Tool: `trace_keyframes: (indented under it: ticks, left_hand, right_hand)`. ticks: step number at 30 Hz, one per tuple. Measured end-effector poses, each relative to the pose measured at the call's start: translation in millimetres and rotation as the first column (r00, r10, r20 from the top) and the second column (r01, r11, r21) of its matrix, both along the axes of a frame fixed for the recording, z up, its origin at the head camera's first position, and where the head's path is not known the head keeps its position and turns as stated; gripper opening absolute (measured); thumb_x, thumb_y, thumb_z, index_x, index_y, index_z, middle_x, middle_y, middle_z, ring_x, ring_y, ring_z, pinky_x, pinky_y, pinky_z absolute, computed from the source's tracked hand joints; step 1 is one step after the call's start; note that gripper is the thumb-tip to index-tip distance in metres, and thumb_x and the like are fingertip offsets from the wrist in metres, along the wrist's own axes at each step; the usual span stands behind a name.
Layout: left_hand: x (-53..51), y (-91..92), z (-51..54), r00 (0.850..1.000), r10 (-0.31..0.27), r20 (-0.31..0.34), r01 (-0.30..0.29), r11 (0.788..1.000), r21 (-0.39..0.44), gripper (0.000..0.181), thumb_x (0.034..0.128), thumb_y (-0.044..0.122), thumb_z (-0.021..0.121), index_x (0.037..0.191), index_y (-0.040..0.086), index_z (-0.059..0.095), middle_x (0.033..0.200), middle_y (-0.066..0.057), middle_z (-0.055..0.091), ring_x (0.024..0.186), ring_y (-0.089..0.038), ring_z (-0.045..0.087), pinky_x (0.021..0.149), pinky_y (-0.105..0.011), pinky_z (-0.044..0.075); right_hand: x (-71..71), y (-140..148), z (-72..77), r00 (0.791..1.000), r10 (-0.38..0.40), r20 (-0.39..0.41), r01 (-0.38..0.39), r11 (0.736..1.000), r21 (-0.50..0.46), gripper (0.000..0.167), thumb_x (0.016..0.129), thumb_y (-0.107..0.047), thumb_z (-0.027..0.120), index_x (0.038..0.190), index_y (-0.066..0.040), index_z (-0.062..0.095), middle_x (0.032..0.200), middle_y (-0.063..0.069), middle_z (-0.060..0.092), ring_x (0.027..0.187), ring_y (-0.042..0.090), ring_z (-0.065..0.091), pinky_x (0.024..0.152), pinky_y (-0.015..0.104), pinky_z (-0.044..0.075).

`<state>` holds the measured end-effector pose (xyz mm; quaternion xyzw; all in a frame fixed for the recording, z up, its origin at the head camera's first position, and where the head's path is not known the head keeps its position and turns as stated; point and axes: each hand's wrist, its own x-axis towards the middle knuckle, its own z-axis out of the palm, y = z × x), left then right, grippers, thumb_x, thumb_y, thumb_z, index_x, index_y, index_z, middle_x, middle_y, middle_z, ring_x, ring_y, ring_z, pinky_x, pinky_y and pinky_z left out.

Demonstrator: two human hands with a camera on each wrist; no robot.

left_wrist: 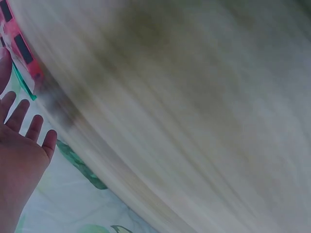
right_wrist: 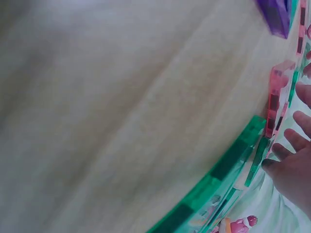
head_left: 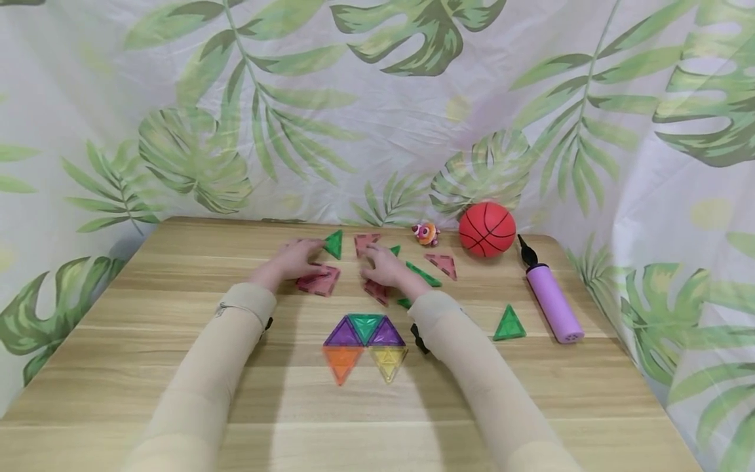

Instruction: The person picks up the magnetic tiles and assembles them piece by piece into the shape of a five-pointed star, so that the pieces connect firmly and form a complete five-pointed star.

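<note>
My left hand (head_left: pixel 293 258) reaches over the back middle of the table, its fingers fairly straight and spread in the left wrist view. Its fingertips are at a green triangle tile (head_left: pixel 333 244), and its thumb is by some red translucent tiles (head_left: pixel 321 282); whether it touches them I cannot tell. To its right, my right hand (head_left: pixel 389 269) hovers low over more red and green tiles, fingers loosely extended. A red tile (head_left: pixel 367 242) lies just beyond its fingertips, another red tile (head_left: pixel 377 293) below it. A green tile (head_left: pixel 423 275) lies beside its wrist.
Nearer me, a joined group holds a green triangle (head_left: pixel 366 324), purple triangles (head_left: pixel 344 333), an orange one (head_left: pixel 342 360) and a yellow one (head_left: pixel 388 360). Rightward are a small toy figure (head_left: pixel 426 233), a red ball (head_left: pixel 487 229), a lone green triangle (head_left: pixel 510 324) and a purple hand pump (head_left: pixel 554 303).
</note>
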<state>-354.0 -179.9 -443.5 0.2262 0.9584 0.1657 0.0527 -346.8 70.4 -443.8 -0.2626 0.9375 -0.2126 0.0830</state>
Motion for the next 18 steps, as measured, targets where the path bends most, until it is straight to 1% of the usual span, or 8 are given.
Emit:
trace_keyframes:
  ticks: [4,7,9,12,18]
  left_hand:
    - [-0.2,6.8,-1.2,1.000,-0.019,0.005,0.019,1.000,-0.015,0.067,0.0863,0.040,0.067,0.141,0.009,0.044,0.146,-0.018,0.038,0.131,-0.047,0.029,0.103,-0.065,0.023]
    - [0.0,8.4,-2.4,1.000,-0.023,0.011,0.024,0.999,-0.026,0.065,0.0866,0.041,0.066,0.140,0.009,0.046,0.147,-0.018,0.037,0.131,-0.046,0.029,0.101,-0.064,0.024]
    - [0.0,8.1,-2.8,1.000,-0.016,0.021,0.017,1.000,-0.021,0.064,0.0862,0.041,0.066,0.139,0.010,0.047,0.147,-0.018,0.036,0.131,-0.046,0.028,0.101,-0.063,0.023]
    - [-0.3,6.6,-3.4,0.999,-0.012,0.032,0.013,1.000,-0.015,0.065,0.0859,0.042,0.066,0.139,0.010,0.048,0.148,-0.018,0.035,0.132,-0.045,0.028,0.102,-0.063,0.022]
    - [0.5,4.2,-3.5,0.999,-0.009,0.040,0.010,1.000,-0.015,0.067,0.0844,0.042,0.068,0.140,0.011,0.047,0.148,-0.017,0.034,0.133,-0.044,0.027,0.103,-0.064,0.020]
  right_hand:
    - [-3.4,-1.5,-5.0,1.000,-0.021,0.017,0.020,0.998,0.066,0.058,0.096,-0.029,0.054,0.147,-0.010,0.034,0.153,0.015,0.027,0.140,0.031,0.025,0.113,0.043,0.024]
    - [-4.4,-1.7,-6.3,1.000,-0.006,0.007,0.005,0.994,0.111,0.058,0.097,-0.031,0.052,0.147,-0.011,0.033,0.153,0.014,0.026,0.140,0.032,0.025,0.113,0.043,0.024]
    - [-4.8,-1.4,-5.8,1.000,0.010,0.002,-0.010,0.992,0.128,0.057,0.097,-0.031,0.052,0.147,-0.011,0.033,0.153,0.014,0.026,0.140,0.033,0.026,0.113,0.043,0.024]
    - [-6.0,0.6,-4.9,0.999,0.036,-0.009,-0.034,0.991,0.131,0.056,0.097,-0.031,0.053,0.146,-0.010,0.036,0.152,0.014,0.028,0.139,0.032,0.027,0.113,0.043,0.023]
    - [-9.7,8.8,-3.8,0.997,0.073,-0.027,-0.069,0.992,0.110,0.050,0.096,-0.031,0.055,0.142,-0.013,0.044,0.150,0.010,0.035,0.140,0.028,0.027,0.114,0.045,0.019]
